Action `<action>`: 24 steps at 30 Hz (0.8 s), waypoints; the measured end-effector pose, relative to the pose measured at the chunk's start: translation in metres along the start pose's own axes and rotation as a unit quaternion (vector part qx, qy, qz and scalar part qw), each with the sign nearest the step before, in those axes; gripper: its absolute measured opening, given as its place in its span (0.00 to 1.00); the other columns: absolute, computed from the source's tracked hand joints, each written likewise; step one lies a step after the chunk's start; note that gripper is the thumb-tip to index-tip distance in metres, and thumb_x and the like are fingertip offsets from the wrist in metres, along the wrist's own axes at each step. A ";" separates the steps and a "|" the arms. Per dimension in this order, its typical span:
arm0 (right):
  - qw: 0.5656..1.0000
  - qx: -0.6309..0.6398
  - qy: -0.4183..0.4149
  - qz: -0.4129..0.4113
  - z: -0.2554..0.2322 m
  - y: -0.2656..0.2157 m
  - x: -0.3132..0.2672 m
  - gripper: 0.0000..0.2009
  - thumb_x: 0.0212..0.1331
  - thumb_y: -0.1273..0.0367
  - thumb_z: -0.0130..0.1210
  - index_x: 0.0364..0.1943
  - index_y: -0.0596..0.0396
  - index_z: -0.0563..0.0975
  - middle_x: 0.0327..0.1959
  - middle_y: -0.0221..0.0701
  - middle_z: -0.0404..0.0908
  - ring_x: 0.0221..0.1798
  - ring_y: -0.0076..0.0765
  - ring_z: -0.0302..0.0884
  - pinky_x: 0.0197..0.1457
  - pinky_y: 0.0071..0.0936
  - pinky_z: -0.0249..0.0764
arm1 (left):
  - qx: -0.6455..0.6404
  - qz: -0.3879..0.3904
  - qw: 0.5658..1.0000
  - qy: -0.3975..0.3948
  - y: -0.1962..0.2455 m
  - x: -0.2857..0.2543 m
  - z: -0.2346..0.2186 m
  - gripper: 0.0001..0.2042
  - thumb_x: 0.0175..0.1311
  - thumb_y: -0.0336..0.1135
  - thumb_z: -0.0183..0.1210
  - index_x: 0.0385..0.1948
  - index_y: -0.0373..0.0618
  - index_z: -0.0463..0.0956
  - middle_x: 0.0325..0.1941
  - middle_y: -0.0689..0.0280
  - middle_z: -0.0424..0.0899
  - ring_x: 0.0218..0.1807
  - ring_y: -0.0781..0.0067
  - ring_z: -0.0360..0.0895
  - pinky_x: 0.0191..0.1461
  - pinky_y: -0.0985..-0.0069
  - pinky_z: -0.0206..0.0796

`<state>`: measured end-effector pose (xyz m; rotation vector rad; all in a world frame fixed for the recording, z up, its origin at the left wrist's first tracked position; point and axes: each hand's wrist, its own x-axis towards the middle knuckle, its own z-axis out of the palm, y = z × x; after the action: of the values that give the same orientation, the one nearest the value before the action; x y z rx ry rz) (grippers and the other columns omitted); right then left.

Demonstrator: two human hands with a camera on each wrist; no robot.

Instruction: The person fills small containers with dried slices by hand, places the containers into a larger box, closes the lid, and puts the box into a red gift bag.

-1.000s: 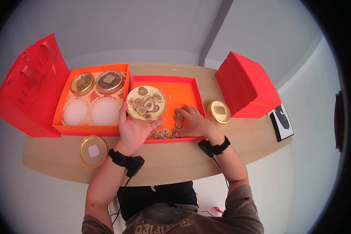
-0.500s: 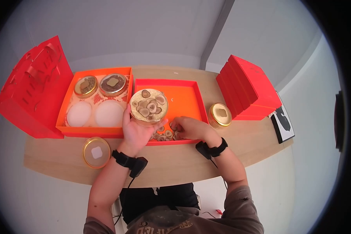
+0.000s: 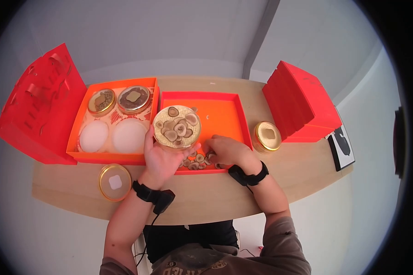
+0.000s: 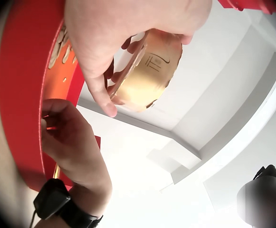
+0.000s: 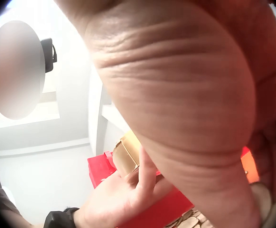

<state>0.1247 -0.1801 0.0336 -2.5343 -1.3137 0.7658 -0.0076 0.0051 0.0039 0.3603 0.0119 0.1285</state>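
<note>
Right hand had shifted left and toward the front edge of the orange tray since the first frame, its fingers going from spread to bunched down at the slices. Couldn't tell if they pinched any; right wrist view put one slice right by the thumb, a spot the head view hid. Left hand held the gold jar over the tray's left side, fingers clamped round it. Left wrist view showed dark marks on the jar's side; head view showed its patterned round face with slices across it. That face pointed up; jar was squat and round, no clear long axis. Gold-rimmed lid lay on the bench.
</note>
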 end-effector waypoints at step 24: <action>0.977 0.124 0.162 -0.066 -0.046 0.000 -0.020 0.10 0.67 0.65 0.57 0.43 0.58 0.80 0.31 0.33 0.86 0.36 0.34 0.85 0.42 0.31 0.79 | 0.013 -0.020 1.000 -0.017 -0.001 -0.003 0.002 0.36 0.73 0.67 0.39 0.75 0.53 0.58 0.78 0.59 0.62 0.76 0.52 0.62 0.72 0.38 0.59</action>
<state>0.1388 -0.1932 0.0797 -2.2324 -1.1809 0.4344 -0.0103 0.0027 0.0057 0.3872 -0.0121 0.0827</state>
